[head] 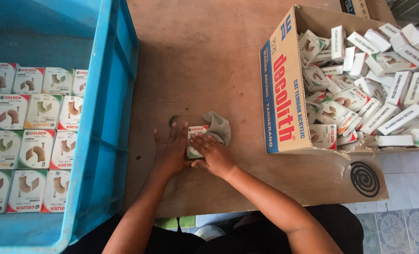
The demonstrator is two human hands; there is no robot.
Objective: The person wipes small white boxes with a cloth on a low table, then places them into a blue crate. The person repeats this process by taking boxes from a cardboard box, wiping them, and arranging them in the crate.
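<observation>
A small white box with a red band lies on the brown wooden board, near its front edge. My left hand lies flat against the box's left side. My right hand rests on top of the box, fingers pressed on it. A crumpled grey cloth sits just behind the box, touching my right fingertips.
A blue plastic crate on the left holds neat rows of the same small boxes. An open cardboard carton on the right is full of loose small boxes. A black coil lies on the board's right corner.
</observation>
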